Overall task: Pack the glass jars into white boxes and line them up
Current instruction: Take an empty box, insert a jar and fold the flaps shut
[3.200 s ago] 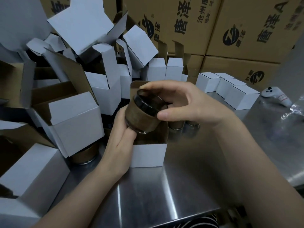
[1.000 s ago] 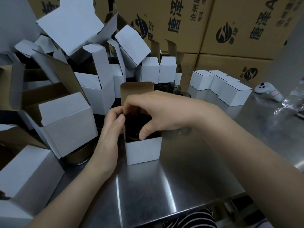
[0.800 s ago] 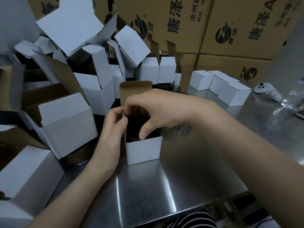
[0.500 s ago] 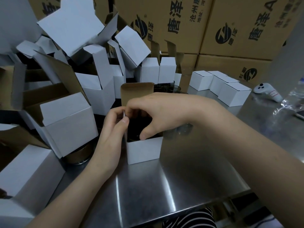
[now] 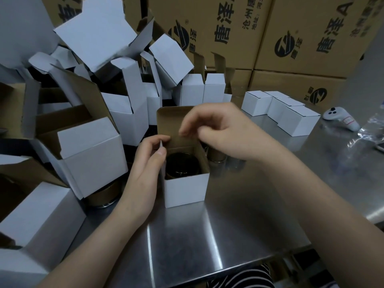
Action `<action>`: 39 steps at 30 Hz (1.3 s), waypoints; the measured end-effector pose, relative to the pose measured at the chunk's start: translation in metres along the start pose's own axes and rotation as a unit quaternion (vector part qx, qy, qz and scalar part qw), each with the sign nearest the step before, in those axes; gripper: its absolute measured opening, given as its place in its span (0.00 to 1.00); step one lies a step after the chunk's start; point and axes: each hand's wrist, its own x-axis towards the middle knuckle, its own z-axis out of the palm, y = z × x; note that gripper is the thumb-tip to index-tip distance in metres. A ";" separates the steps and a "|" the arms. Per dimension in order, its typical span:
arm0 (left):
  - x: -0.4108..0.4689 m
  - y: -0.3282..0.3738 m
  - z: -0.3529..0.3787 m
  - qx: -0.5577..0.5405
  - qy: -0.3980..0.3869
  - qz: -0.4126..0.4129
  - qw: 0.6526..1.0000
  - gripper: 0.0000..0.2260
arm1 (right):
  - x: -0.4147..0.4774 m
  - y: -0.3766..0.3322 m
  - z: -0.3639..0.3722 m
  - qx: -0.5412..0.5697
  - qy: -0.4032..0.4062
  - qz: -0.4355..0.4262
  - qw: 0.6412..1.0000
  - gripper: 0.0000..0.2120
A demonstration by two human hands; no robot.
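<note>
A small white box (image 5: 186, 191) stands open on the steel table (image 5: 239, 225) with its brown lid flap upright behind. A dark glass jar (image 5: 181, 166) with a brown band sits down inside it. My left hand (image 5: 148, 163) pinches the box's left side flap between thumb and fingers. Above the box's back edge hovers my right hand (image 5: 216, 127), its fingers curled and holding nothing I can see. Three shut white boxes (image 5: 280, 110) stand in a row at the back right.
A heap of open white boxes (image 5: 89, 154) fills the left side, with a brown jar (image 5: 102, 196) under one. More jars (image 5: 217, 156) stand behind the open box. Large brown cartons (image 5: 291, 38) form a wall at the back. A white controller (image 5: 340, 119) and clear plastic (image 5: 372, 129) lie right.
The jar went down into the box. My right hand has lifted out of the box and risen above its back edge. My left hand still holds the side flap.
</note>
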 end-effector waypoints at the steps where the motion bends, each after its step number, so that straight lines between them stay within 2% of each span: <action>1: 0.000 0.001 0.000 0.004 -0.001 -0.006 1.000 0.20 | -0.003 0.006 0.001 0.039 0.056 0.010 0.998 0.20; 3: 0.000 0.001 0.000 0.009 -0.004 -0.012 1.000 0.18 | -0.009 0.018 0.003 0.087 0.149 0.041 0.984 0.21; 5: 0.001 0.001 0.000 0.007 -0.006 -0.015 1.000 0.16 | -0.012 0.029 0.008 0.094 0.190 0.075 0.974 0.17; 8: 0.000 0.001 0.001 -0.005 -0.023 -0.003 1.000 0.17 | -0.016 0.038 0.018 0.129 0.181 0.116 0.968 0.13; 16: 0.001 0.001 0.003 -0.037 0.003 0.016 0.999 0.29 | -0.020 0.054 0.040 0.196 0.149 0.103 0.964 0.28; 19: 0.002 -0.001 0.002 -0.052 -0.001 0.013 0.999 0.33 | -0.021 0.057 0.043 0.213 0.126 0.086 0.965 0.27; 28: 0.003 0.000 -0.001 -0.063 -0.035 0.005 0.997 0.16 | -0.027 0.054 0.044 0.204 0.099 0.084 0.970 0.12; 32: 0.002 0.001 -0.001 -0.072 -0.035 -0.009 0.997 0.11 | -0.030 0.050 0.037 0.190 0.076 0.102 0.973 0.21; 35: 0.002 0.001 0.000 -0.083 -0.029 -0.023 0.996 0.10 | -0.032 0.049 0.034 0.212 0.069 0.093 0.970 0.23; 37: 0.002 0.002 0.000 -0.099 -0.026 -0.040 0.994 0.09 | -0.035 0.048 0.034 0.206 0.065 0.067 0.974 0.21; 39: 0.004 0.003 -0.001 -0.115 -0.026 -0.052 0.992 0.12 | -0.035 0.047 0.035 0.195 0.057 0.050 0.978 0.18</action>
